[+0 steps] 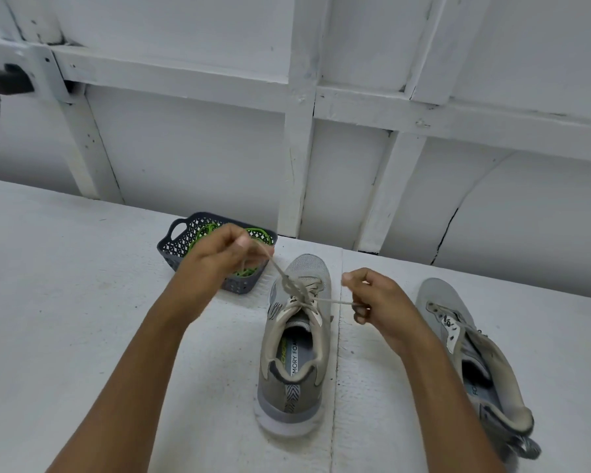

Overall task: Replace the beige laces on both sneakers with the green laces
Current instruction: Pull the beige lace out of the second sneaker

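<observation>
A grey sneaker (296, 353) stands in the middle of the white table, toe pointing away, with a beige lace (296, 288) knotted over its tongue. My left hand (219, 257) pinches one end of that lace, raised up and to the left. My right hand (372, 298) pinches the other end, pulled out to the right of the shoe. A second grey sneaker (471, 363) lies tilted on its side at the right. Green laces (202, 233) lie in a dark basket (174, 244) behind my left hand, partly hidden by it.
The white table (82, 302) has a seam running down past the middle sneaker's right side. A white panelled wall (321, 148) rises right behind the table. A black plug and cable (0, 83) hang at the far left of the wall.
</observation>
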Action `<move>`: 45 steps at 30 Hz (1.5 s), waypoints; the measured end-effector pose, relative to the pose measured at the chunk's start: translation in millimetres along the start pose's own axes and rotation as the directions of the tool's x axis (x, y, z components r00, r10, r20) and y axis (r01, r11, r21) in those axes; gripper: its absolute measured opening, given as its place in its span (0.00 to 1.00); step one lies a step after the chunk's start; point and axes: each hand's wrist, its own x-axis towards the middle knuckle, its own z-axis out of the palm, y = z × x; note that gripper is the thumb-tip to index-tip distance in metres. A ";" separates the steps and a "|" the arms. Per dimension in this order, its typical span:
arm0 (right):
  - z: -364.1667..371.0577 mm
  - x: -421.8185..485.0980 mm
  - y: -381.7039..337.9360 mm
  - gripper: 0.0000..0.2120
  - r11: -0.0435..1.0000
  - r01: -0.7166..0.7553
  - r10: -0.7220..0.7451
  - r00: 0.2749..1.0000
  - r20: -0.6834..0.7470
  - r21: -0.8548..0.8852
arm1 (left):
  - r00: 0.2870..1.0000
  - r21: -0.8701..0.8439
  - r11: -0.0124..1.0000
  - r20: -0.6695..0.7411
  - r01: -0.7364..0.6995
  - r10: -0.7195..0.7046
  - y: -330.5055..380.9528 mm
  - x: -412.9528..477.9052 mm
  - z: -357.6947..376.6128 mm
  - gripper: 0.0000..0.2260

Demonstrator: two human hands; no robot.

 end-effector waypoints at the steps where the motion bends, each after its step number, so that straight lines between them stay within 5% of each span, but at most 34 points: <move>1: 0.4 -3.2 -0.9 0.07 0.991 0.024 -0.015 0.998 0.069 -0.130 | 0.999 -0.210 0.977 -0.018 0.024 -0.028 -0.2 1.8 3.8 0.09; 4: 6.6 -11.0 -3.9 0.06 0.942 0.106 -0.029 0.971 0.238 -0.319 | 0.991 -0.581 0.807 -0.005 0.105 -0.132 -1.9 6.2 15.4 0.08; 7: 9.3 -12.8 -5.1 0.06 0.984 0.132 -0.098 0.963 0.250 -0.123 | 0.975 -0.568 0.800 0.025 0.195 -0.219 -6.6 8.4 18.8 0.10; 9: 8.3 -10.8 -5.8 0.07 0.993 0.103 -0.112 0.976 0.185 0.054 | 0.967 -0.405 0.881 0.033 0.246 -0.254 -10.1 10.1 16.8 0.11; 12: 9.9 -9.3 -6.0 0.07 0.993 0.113 -0.110 0.988 0.112 -0.019 | 0.956 -0.043 0.956 0.058 0.291 -0.288 -10.9 8.0 13.8 0.08; 16: 19.1 -6.9 -0.9 0.07 0.919 0.182 -0.119 0.974 0.192 -0.351 | 0.942 0.280 0.921 0.124 0.269 -0.313 -7.3 3.6 11.6 0.08; 19: 27.3 -5.8 -0.1 0.03 0.891 0.220 -0.146 0.967 0.208 -0.398 | 0.897 0.555 0.814 0.256 0.168 -0.360 -4.9 2.5 6.9 0.10; 22: 27.5 -5.0 -2.8 0.04 0.887 0.247 -0.192 0.965 0.176 -0.391 | 0.840 0.585 0.799 0.359 0.138 -0.407 -1.8 -1.3 3.7 0.09; 25: 25.9 -3.9 -6.9 0.06 0.967 0.194 -0.170 0.974 0.151 -0.167 | 0.853 0.505 0.849 0.365 0.156 -0.373 -2.0 -3.1 3.5 0.06; 27: 23.4 -3.9 -11.1 0.05 0.969 0.130 -0.159 0.979 0.129 0.211 | 0.901 0.431 0.889 0.307 0.155 -0.306 -3.7 -2.6 5.1 0.06; 29: 18.4 -5.9 -16.4 0.04 0.819 0.044 -0.144 0.981 0.131 0.572 | 0.936 0.284 0.941 0.242 0.185 -0.257 -5.3 -1.2 7.0 0.09; 31: 13.5 -8.0 -19.0 0.05 0.721 0.002 -0.119 0.985 0.121 0.692 | 0.947 0.101 0.972 0.226 0.212 -0.230 -6.7 -0.9 8.9 0.14; 35: 6.9 -7.6 -15.5 0.11 0.872 0.031 -0.031 0.999 -0.009 0.488 | 0.954 -0.175 0.951 0.204 0.255 -0.219 -8.5 -1.2 16.6 0.09; 37: 9.1 -5.5 -11.4 0.09 0.960 0.053 -0.017 0.991 -0.134 0.274 | 0.957 -0.183 0.944 0.144 0.275 -0.251 -14.1 2.9 18.9 0.10; 39: 12.4 -3.4 -6.5 0.02 0.997 0.034 -0.053 0.958 -0.283 -0.070 | 0.959 -0.047 0.958 0.027 0.284 -0.283 -19.2 7.9 20.6 0.07; 41: 16.0 -2.2 0.4 0.06 0.918 0.003 -0.146 0.933 -0.330 -0.398 | 0.956 0.185 0.938 -0.061 0.293 -0.287 -23.3 12.0 19.6 0.05; 45: 25.6 -8.9 -4.3 0.07 0.812 0.210 -0.306 0.948 -0.090 -0.545 | 0.980 0.465 0.868 0.008 0.173 -0.200 -27.0 9.9 16.0 0.10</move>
